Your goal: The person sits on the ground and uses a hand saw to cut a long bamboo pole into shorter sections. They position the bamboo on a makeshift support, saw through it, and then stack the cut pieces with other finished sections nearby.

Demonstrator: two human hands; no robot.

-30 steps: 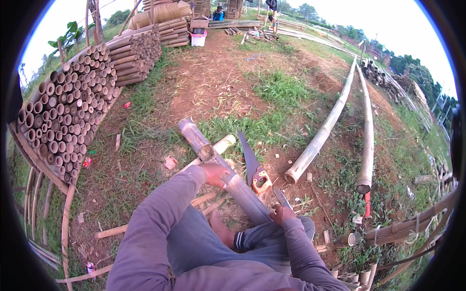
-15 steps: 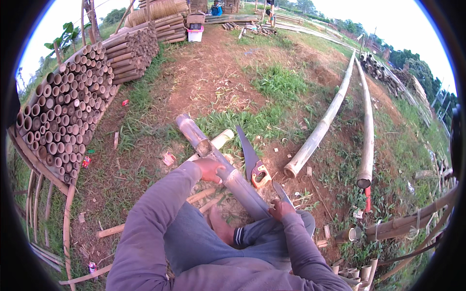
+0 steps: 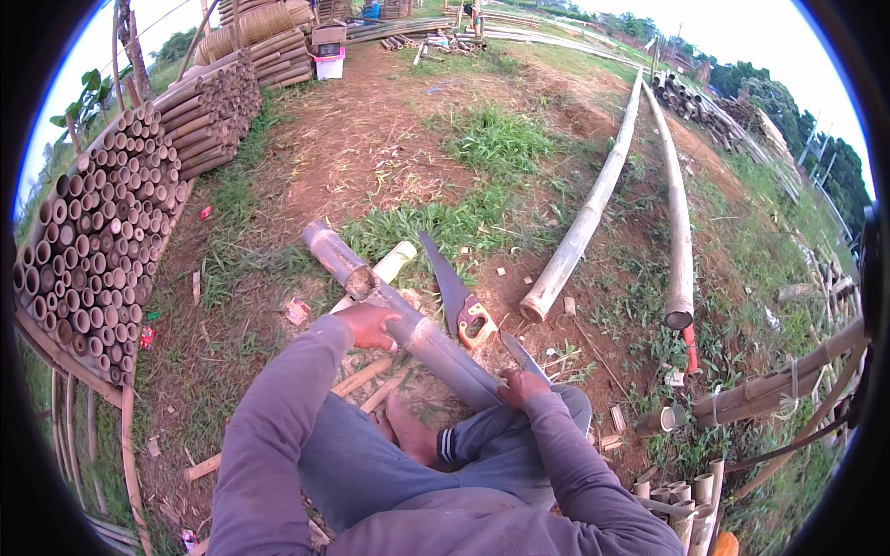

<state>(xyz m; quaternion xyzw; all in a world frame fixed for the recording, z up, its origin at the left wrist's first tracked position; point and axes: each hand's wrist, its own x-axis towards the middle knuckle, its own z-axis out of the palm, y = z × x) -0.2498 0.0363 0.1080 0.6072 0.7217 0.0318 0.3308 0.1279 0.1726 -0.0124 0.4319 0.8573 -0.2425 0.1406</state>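
Observation:
A thick bamboo pole [image 3: 436, 347] lies slantwise in front of me, with a notch cut into its upper side near the far end. It crosses a paler bamboo piece [image 3: 397, 262]. My left hand [image 3: 369, 326] is closed over the pole just below the notch. At the pole's near end, beside my right knee, my right hand [image 3: 524, 387] has its fingers curled against the bamboo. Beyond that hand a knife blade [image 3: 525, 355] shows, its rest hidden by my hand and leg. A handsaw [image 3: 451, 295] with a wood-coloured handle lies right of the pole.
Two long bamboo poles [image 3: 593, 213] [image 3: 680, 232] stretch away at the right. Stacked bamboo [image 3: 97, 241] fills the left side. A bamboo rail [image 3: 769, 385] and upright cut tubes [image 3: 691, 500] stand at the near right. Split strips [image 3: 362, 375] lie by my foot.
The whole scene has shifted left and slightly up in the picture as my head turned. Both hands keep their places on the bamboo pole; the saw and knife have not moved.

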